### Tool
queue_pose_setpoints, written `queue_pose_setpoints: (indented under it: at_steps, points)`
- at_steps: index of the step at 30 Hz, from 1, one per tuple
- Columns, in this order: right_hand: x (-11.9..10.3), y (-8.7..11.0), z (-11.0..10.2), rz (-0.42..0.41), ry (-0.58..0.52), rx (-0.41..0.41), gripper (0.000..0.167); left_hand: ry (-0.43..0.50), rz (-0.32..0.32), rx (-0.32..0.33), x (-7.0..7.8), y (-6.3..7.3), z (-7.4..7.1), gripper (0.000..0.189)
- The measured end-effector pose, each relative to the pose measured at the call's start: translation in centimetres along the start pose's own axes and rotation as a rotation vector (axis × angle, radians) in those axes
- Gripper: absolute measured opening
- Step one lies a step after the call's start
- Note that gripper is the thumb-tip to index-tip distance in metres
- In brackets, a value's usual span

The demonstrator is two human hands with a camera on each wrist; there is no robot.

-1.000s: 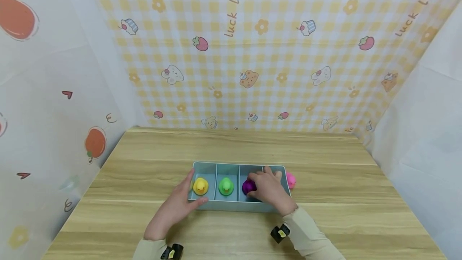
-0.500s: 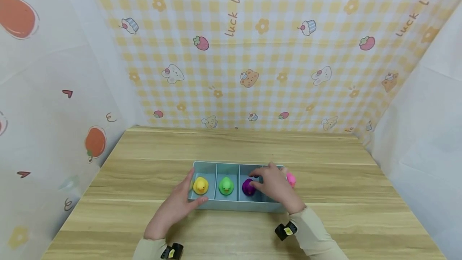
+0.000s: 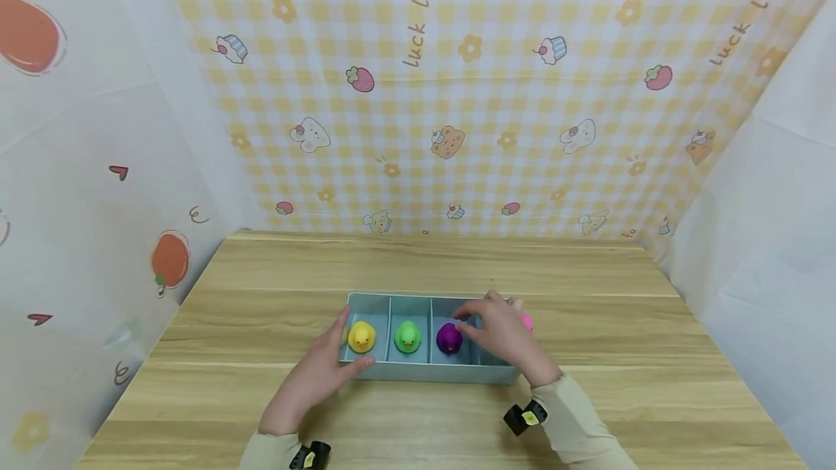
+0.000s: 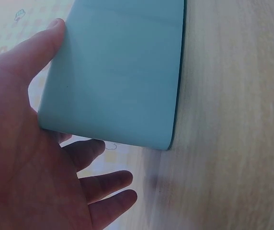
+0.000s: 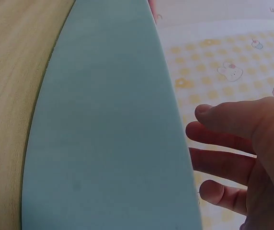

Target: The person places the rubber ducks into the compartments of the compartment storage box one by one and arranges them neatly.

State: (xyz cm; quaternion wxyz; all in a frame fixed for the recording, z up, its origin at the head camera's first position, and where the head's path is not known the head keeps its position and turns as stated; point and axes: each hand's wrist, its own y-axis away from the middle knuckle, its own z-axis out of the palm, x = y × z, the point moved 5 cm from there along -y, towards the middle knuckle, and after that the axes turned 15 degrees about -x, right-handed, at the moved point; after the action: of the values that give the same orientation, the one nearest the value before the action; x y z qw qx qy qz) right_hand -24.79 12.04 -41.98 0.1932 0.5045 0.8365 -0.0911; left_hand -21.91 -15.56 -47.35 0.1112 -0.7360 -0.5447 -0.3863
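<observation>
A long blue-grey divided box lies on the table. In its left compartment sits a yellow rubber duck, beside it a green one, and in the third a purple one. My left hand rests on the box's left end, thumb at the front rim; the left wrist view shows its fingers extended past the corner. Over the right compartment, my right hand is spread loosely beside the purple duck, holding nothing. In the right wrist view its fingers show beyond the box wall.
A pink rubber duck is just beyond the box's right end, mostly hidden by the right hand. Wooden table surrounds the box. A checked cloth hangs behind, with white printed sheets at both sides.
My right hand has let go of the purple duck and drawn back to the right; the duck stays in the third compartment. My left hand has stayed at the box's left end.
</observation>
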Motion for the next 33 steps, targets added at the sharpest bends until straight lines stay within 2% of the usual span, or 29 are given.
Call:
queue_pose_setpoints:
  at_steps: [6, 15, 21, 29, 33]
  points:
    - [0.3, 0.3, 0.0, -0.024, 0.022, 0.025, 0.011, -0.002, -0.003, 0.0, 0.0, 0.0, 0.0, 0.099]
    - [0.7, 1.1, -0.6, -0.013, 0.033, 0.078, 0.009, 0.0, -0.008, -0.002, 0.0, 0.0, 0.1, 0.099]
    - [1.1, 1.5, -1.3, -0.023, 0.04, 0.148, 0.008, 0.006, -0.006, -0.005, 0.0, -0.1, 0.2, 0.099]
    - [2.3, 2.6, -2.7, 0.03, 0.024, 0.213, 0.007, -0.002, 0.003, -0.004, 0.0, -0.1, 0.1, 0.1]
    - [3.1, 3.0, -3.2, 0.067, -0.008, 0.215, 0.006, -0.004, 0.001, -0.004, 0.0, 0.0, 0.1, 0.1]
